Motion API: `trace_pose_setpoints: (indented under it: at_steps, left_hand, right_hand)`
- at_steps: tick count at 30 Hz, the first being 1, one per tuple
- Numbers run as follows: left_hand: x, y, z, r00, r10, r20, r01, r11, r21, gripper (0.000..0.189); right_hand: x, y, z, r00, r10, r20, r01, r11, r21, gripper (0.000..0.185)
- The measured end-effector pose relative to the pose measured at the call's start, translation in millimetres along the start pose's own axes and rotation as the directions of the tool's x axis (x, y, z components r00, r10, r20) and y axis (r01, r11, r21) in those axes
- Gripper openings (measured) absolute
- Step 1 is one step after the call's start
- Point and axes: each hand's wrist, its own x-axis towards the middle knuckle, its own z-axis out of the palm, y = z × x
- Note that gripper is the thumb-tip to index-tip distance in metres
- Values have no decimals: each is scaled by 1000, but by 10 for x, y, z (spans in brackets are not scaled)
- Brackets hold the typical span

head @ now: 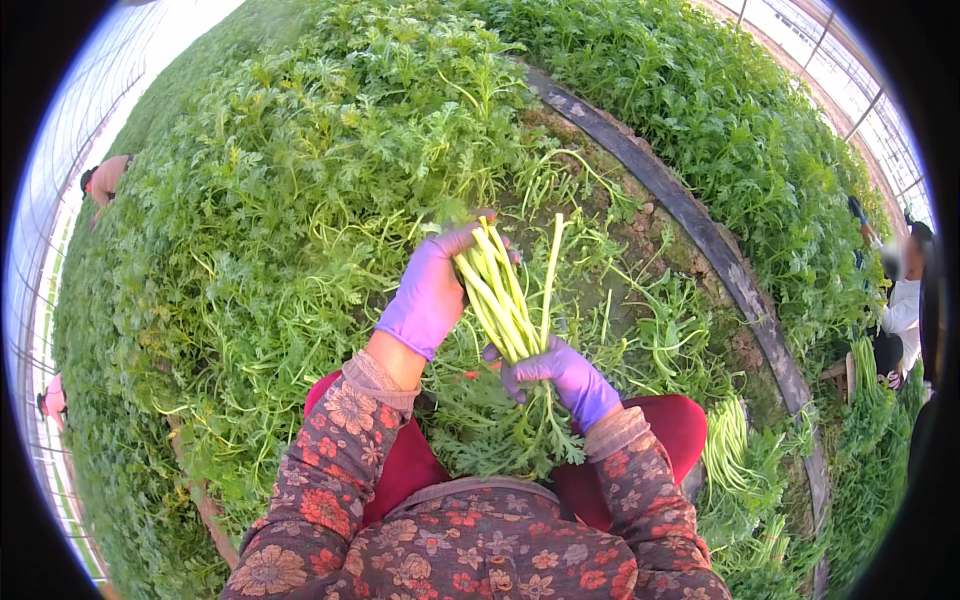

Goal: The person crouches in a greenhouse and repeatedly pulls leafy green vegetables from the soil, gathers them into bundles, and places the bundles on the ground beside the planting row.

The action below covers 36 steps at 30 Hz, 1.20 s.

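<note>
A bunch of leafy greens with pale green stems is held upside down before me, cut ends up and feathery leaves hanging over my lap. My right hand, in a purple glove, grips the bunch low, where stems meet leaves. One stem stands apart from the others, to their right. My left hand, gloved alike, is round the upper part of the stems from the left; its fingers are partly hidden behind them.
Standing greens fill the left and top. A dark strip curves down the right, past soil with loose stalks. Cut bunches lie at my right. One person is at the far right, others at the far left.
</note>
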Motion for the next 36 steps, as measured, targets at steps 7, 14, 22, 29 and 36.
trace_pose_setpoints:
  at_steps: [7, 14, 22, 29, 36]
  left_hand:
    - [101, -3, -30, 935, 252, -251, -230, 966, 117, 20]
    - [64, 550, -238, 900, 295, -321, -273, 955, 112, 14]
    - [-93, 330, -53, 963, 252, -95, -142, 775, 616, 40]
    - [-213, -10, 235, 968, -181, 173, 68, 855, 513, 49]
    - [-190, -204, 164, 979, -205, -7, 186, 871, 454, 43]
  right_hand:
    - [3, -41, -3, 998, 8, -63, -11, 999, -41, 59]
    - [-143, -50, -34, 993, -112, -25, 112, 994, 17, 59]
    - [-154, -18, -113, 956, -282, 76, 238, 904, 356, 49]
    - [-127, -5, -50, 936, -296, 188, 214, 906, 364, 50]
    - [-140, 1, -58, 933, -318, 166, 235, 892, 386, 50]
